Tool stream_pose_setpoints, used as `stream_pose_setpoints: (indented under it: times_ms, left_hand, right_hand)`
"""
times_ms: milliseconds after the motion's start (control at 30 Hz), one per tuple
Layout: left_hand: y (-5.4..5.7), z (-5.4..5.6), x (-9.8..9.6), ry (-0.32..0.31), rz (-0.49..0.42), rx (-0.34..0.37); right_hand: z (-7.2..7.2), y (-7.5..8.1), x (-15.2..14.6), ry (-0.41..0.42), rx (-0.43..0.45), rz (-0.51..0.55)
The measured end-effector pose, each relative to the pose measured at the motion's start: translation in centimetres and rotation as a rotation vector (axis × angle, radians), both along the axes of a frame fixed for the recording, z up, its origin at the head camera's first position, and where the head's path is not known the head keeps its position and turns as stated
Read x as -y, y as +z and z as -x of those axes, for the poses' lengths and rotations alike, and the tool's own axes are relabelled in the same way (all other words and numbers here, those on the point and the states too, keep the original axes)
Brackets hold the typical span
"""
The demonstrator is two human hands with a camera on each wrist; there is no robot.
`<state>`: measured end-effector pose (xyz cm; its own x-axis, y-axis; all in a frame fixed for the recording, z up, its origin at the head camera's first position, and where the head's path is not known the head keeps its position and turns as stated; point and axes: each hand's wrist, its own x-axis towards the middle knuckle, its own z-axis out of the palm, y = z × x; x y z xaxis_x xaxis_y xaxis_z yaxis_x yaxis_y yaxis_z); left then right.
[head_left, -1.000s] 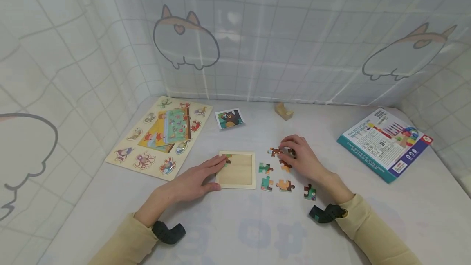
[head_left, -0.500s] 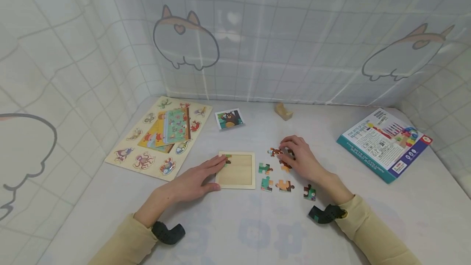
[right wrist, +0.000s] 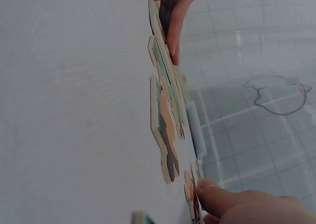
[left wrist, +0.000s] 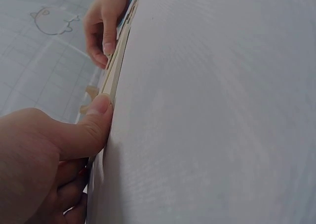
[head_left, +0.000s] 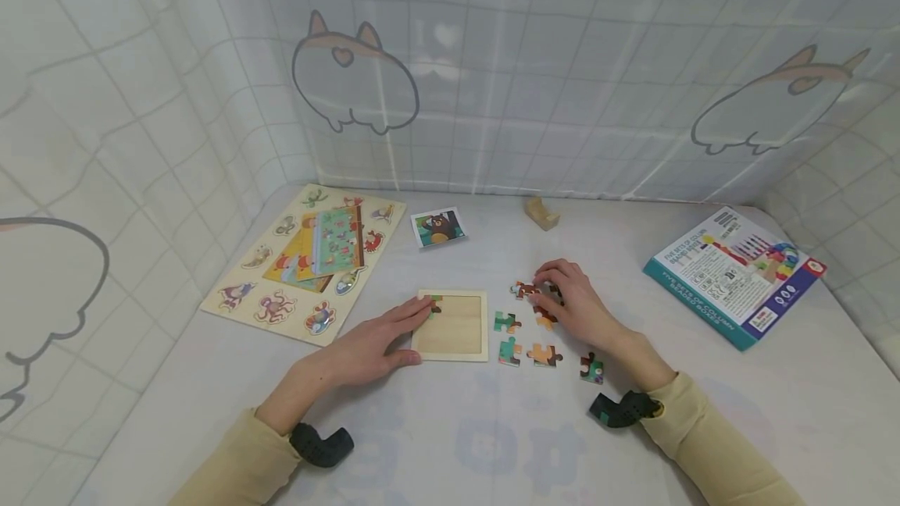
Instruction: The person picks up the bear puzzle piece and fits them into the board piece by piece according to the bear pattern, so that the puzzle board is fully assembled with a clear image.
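Observation:
My left hand (head_left: 376, 342) lies over the left side of a square wooden puzzle tray (head_left: 450, 356), fingers extended and thumb at the near left corner. One green and brown puzzle piece (head_left: 437, 304) sits in the tray's upper left corner, partly covered by those fingertips. In the left wrist view the thumb (left wrist: 96, 112) presses against the tray's edge. To the right, my right hand (head_left: 573, 303) pinches a brown puzzle piece (head_left: 523, 290) by its right end, between thumb and curved fingers. Two more brown pieces are partly hidden under this hand.
Loose pieces lie between tray and right wrist: a green one (head_left: 506, 322), a teal one (head_left: 509, 351), an orange one (head_left: 544, 354) and a dark green one (head_left: 592, 368). Behind are a bear picture card (head_left: 439, 227), a wooden block (head_left: 542, 213), a sea-animal board (head_left: 281, 264) and a box (head_left: 734, 276).
The brown piece at my right fingertips has shifted very slightly left. My left hand and the tray hold the same place.

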<state>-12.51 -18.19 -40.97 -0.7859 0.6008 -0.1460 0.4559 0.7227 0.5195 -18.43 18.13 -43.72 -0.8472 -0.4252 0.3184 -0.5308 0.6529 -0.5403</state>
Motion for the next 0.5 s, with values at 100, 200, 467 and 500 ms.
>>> stream_pose_setpoints:
  times_ms: [100, 200, 467, 500]
  left_hand:
    - [-0.07, -0.01, 0.04, -0.005, -0.003, -0.004]
    - [-0.13, 0.01, 0.06, -0.006, -0.002, -0.006]
    - [-0.16, 0.02, 0.03, 0.001, -0.006, 0.001]
    - [-0.16, 0.02, 0.03, 0.001, -0.007, 0.002]
  right_hand:
    - [0.03, -0.04, -0.01, 0.005, -0.01, 0.005]
    - [0.04, -0.12, -0.04, 0.006, -0.014, 0.002]
    - [-0.06, -0.05, 0.01, 0.012, -0.021, 0.004]
    - [-0.07, 0.0, 0.03, 0.01, -0.019, 0.002]
